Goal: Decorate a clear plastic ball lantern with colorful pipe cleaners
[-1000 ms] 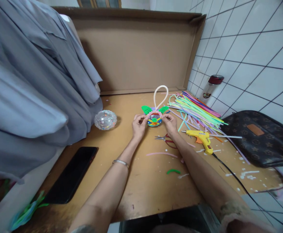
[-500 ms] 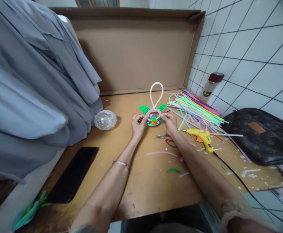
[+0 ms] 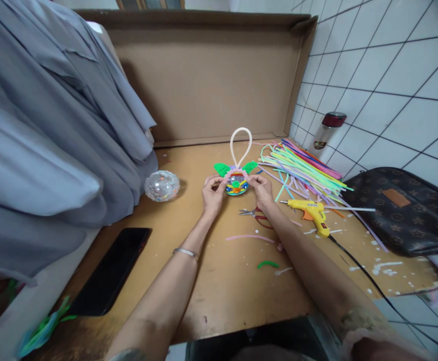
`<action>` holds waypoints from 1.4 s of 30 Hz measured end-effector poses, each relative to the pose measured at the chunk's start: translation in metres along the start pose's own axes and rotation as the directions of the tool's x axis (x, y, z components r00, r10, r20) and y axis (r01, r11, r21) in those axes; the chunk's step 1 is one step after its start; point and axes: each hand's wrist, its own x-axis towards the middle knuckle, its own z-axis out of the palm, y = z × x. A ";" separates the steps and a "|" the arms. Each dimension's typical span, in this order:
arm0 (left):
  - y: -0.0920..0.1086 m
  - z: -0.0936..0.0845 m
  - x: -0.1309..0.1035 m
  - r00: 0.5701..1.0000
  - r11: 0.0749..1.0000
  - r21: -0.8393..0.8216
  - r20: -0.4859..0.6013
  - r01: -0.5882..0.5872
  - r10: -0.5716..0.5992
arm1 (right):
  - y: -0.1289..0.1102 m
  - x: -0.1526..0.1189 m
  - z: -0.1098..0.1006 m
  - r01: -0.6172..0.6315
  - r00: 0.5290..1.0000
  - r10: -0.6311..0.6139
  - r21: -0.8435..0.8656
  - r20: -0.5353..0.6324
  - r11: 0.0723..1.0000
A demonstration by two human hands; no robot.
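Observation:
Between my hands is a clear ball ornament [image 3: 236, 186] with colourful bits on it, a scalloped pink trim, two green leaves and a white loop standing up from its top. My left hand [image 3: 213, 192] pinches the trim's left end against the ball, thumb and fingers together. On the other side my right hand [image 3: 260, 189] grips the right end the same way. Red-handled scissors [image 3: 258, 215] lie on the table just below, partly covered by my right wrist. A pink pipe cleaner piece [image 3: 249, 237] and a short green one [image 3: 267, 263] lie nearer me.
A second clear ball [image 3: 162, 186] sits to the left, above a black phone [image 3: 112, 271]. Rightward are a pile of pipe cleaners [image 3: 305, 170], a yellow glue gun [image 3: 312, 213] with a cord, a bottle [image 3: 326, 131] and a dark bag [image 3: 407, 215]. Cardboard [image 3: 211, 80] stands behind; grey cloth [image 3: 53, 125] hangs left.
Hardly anything differs. The ornament has tipped very slightly in my fingers, and both hands keep their hold on it in the same place.

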 end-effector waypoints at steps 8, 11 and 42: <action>0.004 -0.004 0.001 0.994 0.988 0.105 0.035 -0.111 0.108 | -0.003 0.001 -0.001 0.028 0.999 -0.025 -0.085 0.038 0.996; 0.005 -0.005 0.002 0.990 0.978 0.159 0.058 -0.138 0.130 | -0.001 0.002 -0.002 0.051 0.998 -0.046 -0.124 0.046 0.991; 0.000 -0.006 0.005 0.999 0.998 0.043 0.014 -0.034 0.034 | 0.004 0.003 -0.003 0.180 0.982 -0.164 -0.204 0.094 0.962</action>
